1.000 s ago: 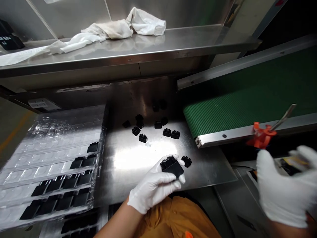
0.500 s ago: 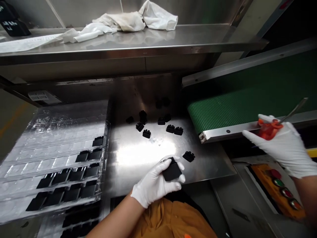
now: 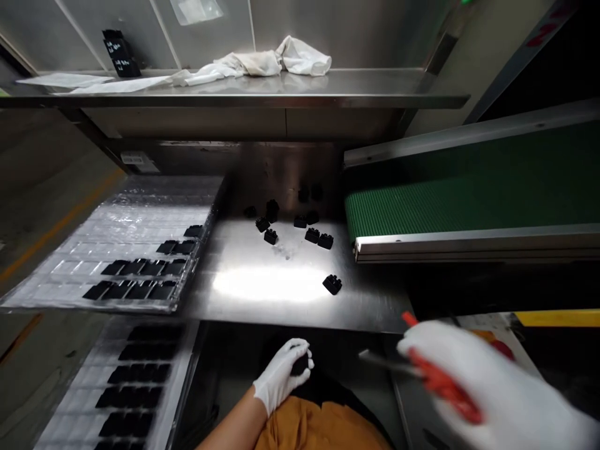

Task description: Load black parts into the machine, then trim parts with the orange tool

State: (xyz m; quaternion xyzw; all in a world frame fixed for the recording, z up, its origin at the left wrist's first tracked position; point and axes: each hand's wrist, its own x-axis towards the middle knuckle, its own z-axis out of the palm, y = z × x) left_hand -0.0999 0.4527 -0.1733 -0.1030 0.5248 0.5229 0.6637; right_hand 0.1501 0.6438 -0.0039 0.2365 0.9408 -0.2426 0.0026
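My left hand (image 3: 284,374), in a white glove, is closed around a black part (image 3: 300,364) just below the front edge of the steel table (image 3: 262,312). At the lower right, my gloved right hand (image 3: 473,375) is blurred by motion and wrapped round a red-handled tool (image 3: 443,381), whose thin metal blade points left toward my left hand. Several small black parts lie scattered on the table, one of them (image 3: 332,284) nearest the front. A clear plastic tray (image 3: 94,240) on the left holds rows of flat black parts (image 3: 140,267).
A green conveyor belt (image 3: 459,187) with a metal rail runs along the right. White cloths (image 3: 304,57) and a black object (image 3: 120,55) lie on the steel shelf (image 3: 365,84). Another filled tray (image 3: 82,394) is at the lower left. A yellow bar (image 3: 557,318) shows at right.
The right hand has come down and left from beside the conveyor, and its tool now points left. The left hand has drawn back off the table with the black part. The view has shifted.
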